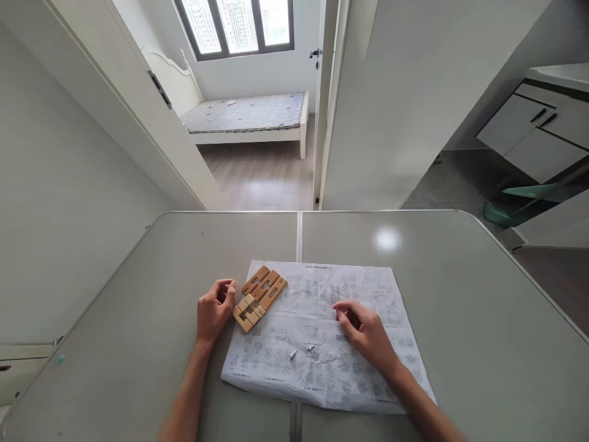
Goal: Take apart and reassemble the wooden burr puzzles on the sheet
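My left hand point(215, 312) rests at the paper's left side with its fingers curled in, and nothing shows in it. Close beside its fingertips lie several wooden puzzle pieces point(273, 290), slotted bars marked with numbers, laid side by side with notched pieces point(248, 311) below them. They sit on the upper left of a creased printed sheet point(317, 374) covered in small line diagrams. Over the sheet's right half is my right hand point(365, 331), its fingers bent inward and nothing visible between them. Two small silvery bits point(293, 355) lie on the sheet between my hands.
The sheet lies on a grey-green table point(464, 294) with a metal seam point(299, 236) down its middle. Beyond its far edge, a doorway opens onto a bed point(248, 113) under a window. At right are a white cabinet point(524, 120) and a green basin point(499, 213).
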{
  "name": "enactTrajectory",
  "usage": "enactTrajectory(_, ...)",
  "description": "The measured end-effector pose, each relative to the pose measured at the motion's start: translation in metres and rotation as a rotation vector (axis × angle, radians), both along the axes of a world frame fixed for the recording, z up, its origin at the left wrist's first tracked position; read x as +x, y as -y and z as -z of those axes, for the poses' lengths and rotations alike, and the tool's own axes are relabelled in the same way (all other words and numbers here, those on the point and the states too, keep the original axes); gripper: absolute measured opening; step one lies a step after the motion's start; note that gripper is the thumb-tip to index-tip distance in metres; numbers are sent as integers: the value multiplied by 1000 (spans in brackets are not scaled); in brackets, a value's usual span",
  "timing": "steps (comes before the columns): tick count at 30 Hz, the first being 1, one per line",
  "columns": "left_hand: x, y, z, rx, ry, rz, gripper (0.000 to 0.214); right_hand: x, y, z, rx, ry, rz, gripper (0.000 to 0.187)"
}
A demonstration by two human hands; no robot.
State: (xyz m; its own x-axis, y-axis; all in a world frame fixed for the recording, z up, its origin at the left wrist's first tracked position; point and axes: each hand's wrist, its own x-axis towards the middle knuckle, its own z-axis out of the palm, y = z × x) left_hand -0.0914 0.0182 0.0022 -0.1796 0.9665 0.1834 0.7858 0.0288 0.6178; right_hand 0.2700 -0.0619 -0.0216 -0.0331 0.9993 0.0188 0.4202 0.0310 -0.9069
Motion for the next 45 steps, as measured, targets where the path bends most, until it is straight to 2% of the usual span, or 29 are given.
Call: enactTrajectory(45, -2, -2, 3, -2, 5, 12, 37, 0, -1, -1, -9, 13, 10, 29)
